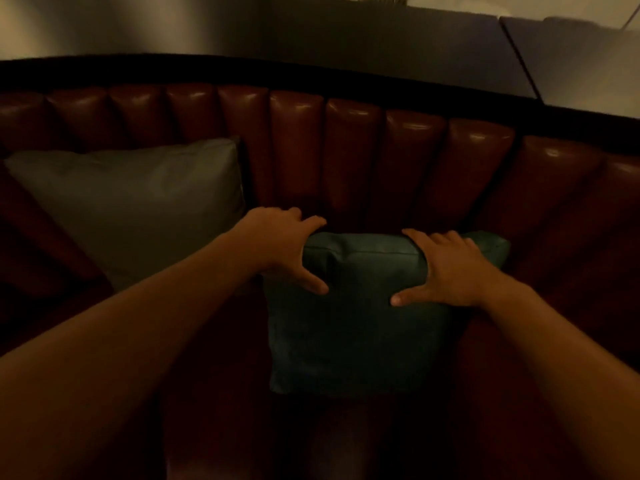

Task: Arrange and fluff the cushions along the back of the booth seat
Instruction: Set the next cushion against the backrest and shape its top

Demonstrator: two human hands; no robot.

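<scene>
Both hands clamp the teal cushion (360, 317) top edge: left hand (287, 244), right hand (446, 265). Looks soft, light, squashy; top corners probably grip best.

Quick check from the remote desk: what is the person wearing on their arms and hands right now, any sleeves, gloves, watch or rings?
Nothing is visible on them. The left hand and right hand are bare, with no gloves, and no rings can be made out in the dim light. Both forearms are uncovered to the frame edge: no sleeves, watch or wristband show.
</scene>
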